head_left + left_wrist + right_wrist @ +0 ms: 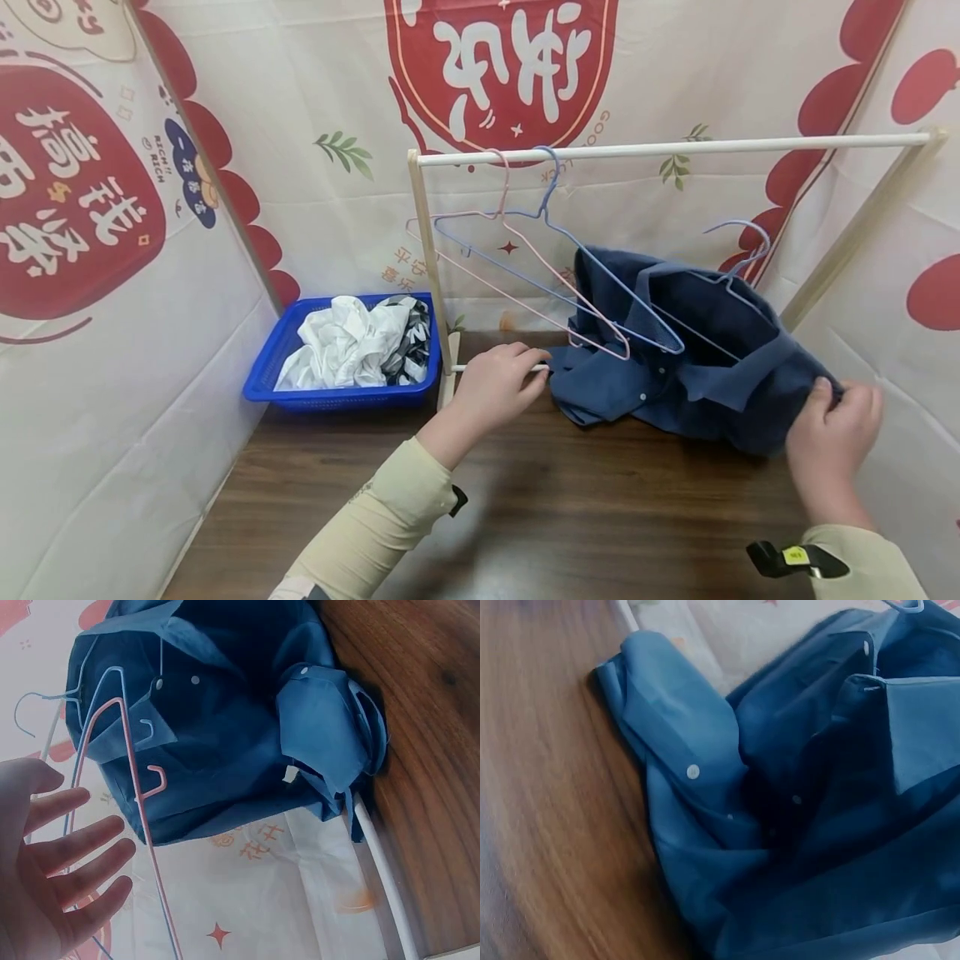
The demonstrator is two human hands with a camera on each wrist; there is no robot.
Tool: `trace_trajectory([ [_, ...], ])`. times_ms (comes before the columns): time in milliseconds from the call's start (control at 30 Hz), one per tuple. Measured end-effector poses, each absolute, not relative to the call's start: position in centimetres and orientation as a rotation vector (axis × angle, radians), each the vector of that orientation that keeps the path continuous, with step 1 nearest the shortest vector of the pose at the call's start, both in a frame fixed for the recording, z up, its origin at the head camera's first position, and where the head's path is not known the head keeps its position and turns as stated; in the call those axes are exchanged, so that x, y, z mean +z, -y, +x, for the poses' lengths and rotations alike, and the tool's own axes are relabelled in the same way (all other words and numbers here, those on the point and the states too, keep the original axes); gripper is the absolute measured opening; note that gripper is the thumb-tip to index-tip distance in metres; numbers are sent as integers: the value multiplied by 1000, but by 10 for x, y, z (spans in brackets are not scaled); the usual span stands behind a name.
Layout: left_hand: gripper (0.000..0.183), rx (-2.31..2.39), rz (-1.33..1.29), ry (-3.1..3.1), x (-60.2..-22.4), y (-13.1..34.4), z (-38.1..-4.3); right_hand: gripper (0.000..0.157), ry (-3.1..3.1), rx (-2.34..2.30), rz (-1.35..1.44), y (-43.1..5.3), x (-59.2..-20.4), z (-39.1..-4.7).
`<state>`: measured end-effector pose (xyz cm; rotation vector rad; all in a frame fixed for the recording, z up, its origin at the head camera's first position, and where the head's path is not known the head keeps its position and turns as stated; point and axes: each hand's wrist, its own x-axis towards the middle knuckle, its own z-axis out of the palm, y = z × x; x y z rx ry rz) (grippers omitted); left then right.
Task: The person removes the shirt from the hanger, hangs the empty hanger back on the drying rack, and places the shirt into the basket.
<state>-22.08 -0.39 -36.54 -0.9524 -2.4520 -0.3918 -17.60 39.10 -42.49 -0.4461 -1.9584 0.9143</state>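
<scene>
The left hand (pixel 498 383) is extended towards the dark blue shirt (pixel 675 392). In the left wrist view its fingers are spread apart, slightly bent, and hold nothing. From the head view it overlaps the lower rod (pixel 536 367); contact with that rod cannot be confirmed.

The right hand (pixel 836 433) pinches the shirt's right-hand edge, thumb uppermost, fingers curled behind the fabric. The right wrist view does not show this hand, only buttoned fabric.

The shirt is at the right of the rack, partly bunched on the wooden table (pixel 637 500), its collar opening facing up. A light-blue hanger (pixel 765 247) sits inside the opening; its hook projects from the collar and is clear of the upper rail (pixel 675 148). From that rail, near its left end, hang a pink hanger (pixel 506 187) and a second blue hanger (pixel 554 179), side by side, both bare.

One container noted: a blue plastic basket (pixel 345 400), just left of the rack. Contents: crumpled white cloth (pixel 337 342) and, at the right side, black-and-white patterned cloth (pixel 415 337).
</scene>
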Motion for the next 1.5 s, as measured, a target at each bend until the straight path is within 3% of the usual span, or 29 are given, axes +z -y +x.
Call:
trace_trajectory([
  [933,25,-339,-974,2513,-394,-13,-205,21,2142,734,-298,-429,-466,-136],
  [1500,25,-694,-749,2659,-432,9,-193,13,2229,672,-111,-426,-477,-119],
])
